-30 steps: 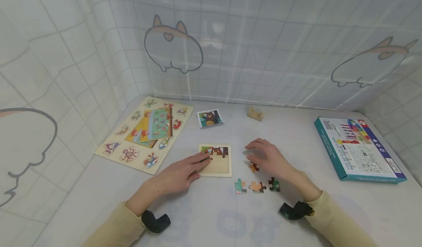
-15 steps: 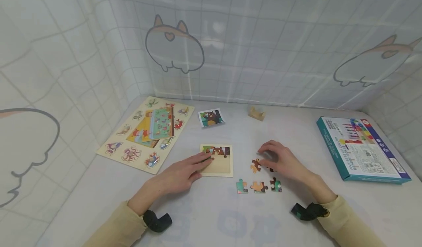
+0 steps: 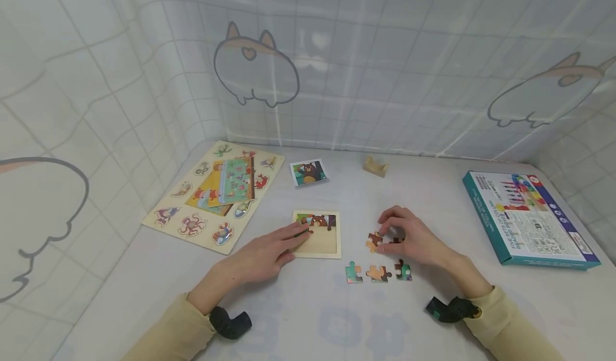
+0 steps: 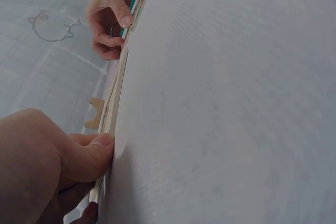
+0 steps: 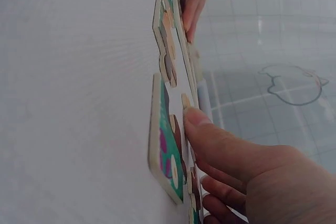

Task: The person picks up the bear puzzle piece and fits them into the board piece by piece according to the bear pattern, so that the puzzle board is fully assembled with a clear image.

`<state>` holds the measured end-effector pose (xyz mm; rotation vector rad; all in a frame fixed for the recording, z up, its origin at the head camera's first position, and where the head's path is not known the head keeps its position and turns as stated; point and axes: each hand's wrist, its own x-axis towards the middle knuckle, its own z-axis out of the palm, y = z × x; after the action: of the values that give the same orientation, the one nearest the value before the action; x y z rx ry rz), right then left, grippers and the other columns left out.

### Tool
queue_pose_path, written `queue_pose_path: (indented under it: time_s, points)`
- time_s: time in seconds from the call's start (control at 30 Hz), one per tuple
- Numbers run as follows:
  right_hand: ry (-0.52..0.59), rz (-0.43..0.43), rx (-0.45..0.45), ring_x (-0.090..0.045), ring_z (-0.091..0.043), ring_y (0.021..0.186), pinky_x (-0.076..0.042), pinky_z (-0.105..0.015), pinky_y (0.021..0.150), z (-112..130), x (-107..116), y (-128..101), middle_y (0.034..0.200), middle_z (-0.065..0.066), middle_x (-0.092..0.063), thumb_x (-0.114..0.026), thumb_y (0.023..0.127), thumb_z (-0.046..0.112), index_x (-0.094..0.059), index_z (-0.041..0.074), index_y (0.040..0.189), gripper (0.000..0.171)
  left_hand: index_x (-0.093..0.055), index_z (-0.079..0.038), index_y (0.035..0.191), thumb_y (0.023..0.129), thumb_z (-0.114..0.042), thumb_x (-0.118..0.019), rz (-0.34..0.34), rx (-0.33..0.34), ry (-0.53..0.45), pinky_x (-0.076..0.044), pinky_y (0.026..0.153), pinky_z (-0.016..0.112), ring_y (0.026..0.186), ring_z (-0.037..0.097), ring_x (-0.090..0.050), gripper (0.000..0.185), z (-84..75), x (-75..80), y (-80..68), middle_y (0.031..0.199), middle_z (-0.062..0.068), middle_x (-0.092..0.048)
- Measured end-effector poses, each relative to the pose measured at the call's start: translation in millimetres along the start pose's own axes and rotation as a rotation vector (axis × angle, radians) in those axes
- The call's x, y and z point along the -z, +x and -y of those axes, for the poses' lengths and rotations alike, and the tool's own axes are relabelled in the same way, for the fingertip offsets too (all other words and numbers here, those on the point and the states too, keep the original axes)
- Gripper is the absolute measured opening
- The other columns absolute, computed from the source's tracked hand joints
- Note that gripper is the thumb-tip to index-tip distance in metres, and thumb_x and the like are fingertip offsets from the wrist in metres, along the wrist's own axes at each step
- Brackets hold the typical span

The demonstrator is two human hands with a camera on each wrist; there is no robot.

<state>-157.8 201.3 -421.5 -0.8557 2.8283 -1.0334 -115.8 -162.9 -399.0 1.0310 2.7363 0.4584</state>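
Observation:
My left hand (image 3: 262, 251) lies over the left side of a small square wooden puzzle tray (image 3: 315, 255), fingers extended. In the left wrist view its thumb (image 4: 100, 148) touches the tray's edge. Bear-picture pieces fill the tray's top; bare wood shows below. Right of the tray, my right hand (image 3: 416, 238) pinches a brown and orange jigsaw piece (image 3: 373, 242) between thumb and finger, low over the table. Another dark piece (image 3: 397, 239) is partly hidden under that hand. Nearer me lie a teal piece (image 3: 353, 273), an orange-brown piece (image 3: 378, 274) and a dark green piece (image 3: 403, 270).
At the left lies a wooden sea-animal board (image 3: 192, 224) with two picture cards (image 3: 236, 182) on it. A bear picture card (image 3: 308, 172) and a small notched wooden block (image 3: 375, 167) are at the back. A teal-edged box (image 3: 534, 219) stands at the right.
My right hand first moved right, uncovering the brown and orange piece, then its thumb and finger closed on that piece. My left hand has stayed on the tray.

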Motion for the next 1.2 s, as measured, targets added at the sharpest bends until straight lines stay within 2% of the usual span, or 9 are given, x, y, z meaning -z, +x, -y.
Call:
queue_pose_path:
  time_s: [0.53, 0.83, 0.97, 1.2]
  points:
    - [-0.017, -0.026, 0.061, -0.044, -0.014, 0.107, -0.045, -0.038, 0.088, -3.3, -0.7, -0.3, 0.109, 0.004, -0.054, -0.080, 0.074, 0.030, -0.069, 0.024, 0.089, 0.020, -0.031, -0.016, 0.147, 0.098, -0.023, -0.049, -0.005, -0.006, 0.000, -0.027, 0.113, 0.036, 0.143, 0.013, -0.016, 0.053, 0.9, -1.1, 0.8, 0.155, -0.008, -0.021]
    - [-0.009, 0.003, 0.067, -0.045, -0.016, 0.109, -0.044, -0.039, 0.091, -2.6, 2.1, -0.4, 0.112, 0.003, -0.054, -0.078, 0.076, 0.029, -0.069, 0.023, 0.091, 0.019, -0.032, -0.016, 0.147, 0.098, -0.023, -0.049, -0.011, -0.009, 0.028, -0.027, 0.113, 0.034, 0.142, 0.013, -0.018, 0.053, 0.6, -1.2, 0.6, 0.155, -0.007, -0.021]
    - [-0.010, 0.005, 0.083, -0.046, -0.016, 0.109, -0.044, -0.037, 0.091, -3.0, 2.0, -0.6, 0.113, 0.003, -0.054, -0.078, 0.077, 0.025, -0.069, 0.023, 0.093, 0.019, -0.033, -0.014, 0.146, 0.097, -0.022, -0.050, -0.021, -0.023, 0.027, -0.028, 0.112, 0.036, 0.142, 0.016, -0.021, 0.053, 0.1, -0.8, 0.6, 0.155, -0.004, -0.022]
    - [-0.003, -0.008, 0.112, -0.046, -0.014, 0.108, -0.043, -0.033, 0.091, -3.7, 0.3, -1.0, 0.112, 0.003, -0.055, -0.077, 0.078, 0.020, -0.068, 0.020, 0.095, 0.019, -0.033, -0.015, 0.147, 0.097, -0.022, -0.051, -0.020, -0.016, 0.019, -0.027, 0.113, 0.034, 0.142, 0.014, -0.020, 0.053, 0.2, -1.1, 0.5, 0.156, -0.005, -0.019]
